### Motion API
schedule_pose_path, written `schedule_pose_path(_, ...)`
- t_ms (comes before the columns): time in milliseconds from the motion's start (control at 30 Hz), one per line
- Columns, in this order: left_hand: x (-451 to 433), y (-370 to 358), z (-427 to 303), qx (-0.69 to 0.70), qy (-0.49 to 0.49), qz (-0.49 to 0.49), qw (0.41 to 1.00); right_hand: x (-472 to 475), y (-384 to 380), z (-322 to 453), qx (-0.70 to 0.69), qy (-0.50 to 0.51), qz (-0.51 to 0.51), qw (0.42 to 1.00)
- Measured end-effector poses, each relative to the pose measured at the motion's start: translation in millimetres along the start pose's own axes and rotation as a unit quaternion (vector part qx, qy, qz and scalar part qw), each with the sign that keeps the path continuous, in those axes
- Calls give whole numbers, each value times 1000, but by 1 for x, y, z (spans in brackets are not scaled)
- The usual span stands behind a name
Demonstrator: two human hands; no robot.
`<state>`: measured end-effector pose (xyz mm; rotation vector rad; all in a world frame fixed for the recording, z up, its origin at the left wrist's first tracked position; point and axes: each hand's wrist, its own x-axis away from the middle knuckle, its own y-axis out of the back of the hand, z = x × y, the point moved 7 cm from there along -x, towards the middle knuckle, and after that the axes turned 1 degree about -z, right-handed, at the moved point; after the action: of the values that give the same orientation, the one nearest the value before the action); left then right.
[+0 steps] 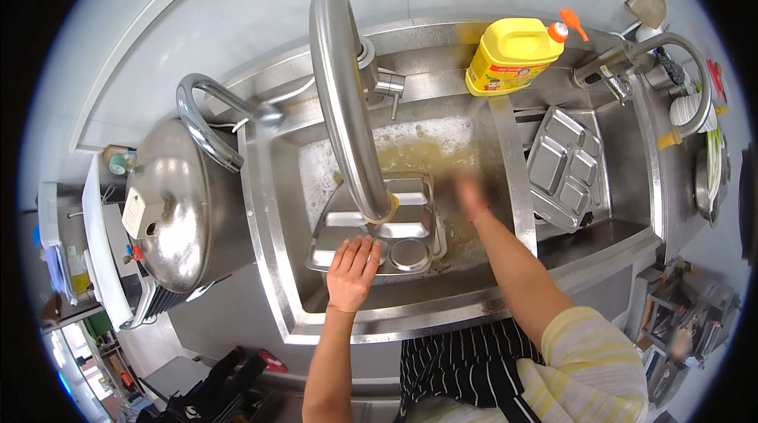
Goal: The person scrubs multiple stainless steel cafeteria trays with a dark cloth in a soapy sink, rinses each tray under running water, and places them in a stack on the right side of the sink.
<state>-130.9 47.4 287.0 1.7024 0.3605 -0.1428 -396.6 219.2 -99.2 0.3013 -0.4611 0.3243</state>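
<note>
My left hand (352,269) rests with its fingers on the near edge of a compartmented stainless steel tray (408,228), which lies tilted in the sink basin (287,204) full of murky, sudsy water. Part of another tray's rim shows beneath it. My right hand (468,195) is blurred, over or in the water right of the tray; whether it holds anything cannot be made out. A thick curved faucet (340,97) arches above the tray. In the right basin, a compartmented steel tray (562,168) leans at a slant, apparently on others.
A yellow detergent jug (512,55) with an orange pump stands on the back ledge. More faucets curve over at the left (207,121) and right (669,44). A large domed metal vessel (172,198) stands left of the sink. Bowls (690,112) and long green vegetables (715,156) are at far right.
</note>
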Motion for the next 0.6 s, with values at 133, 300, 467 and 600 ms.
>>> schedule_pose_path(133, 45, -42, 8, -9, 72, 47, 996, 115, -28, 149, 18, 199, 164, 966)
schedule_pose_path(300, 37, -70, 0, -31, 78, 15, 996, 272, -62, 243, 316, 507, 332, 730)
schedule_pose_path(467, 57, -83, 7, -2, 110, 56, 992, 227, -117, 181, 435, 433, 362, 701)
schedule_pose_path(600, 47, -75, -2, 26, 94, 40, 994, 102, -145, 155, 364, 366, 310, 799)
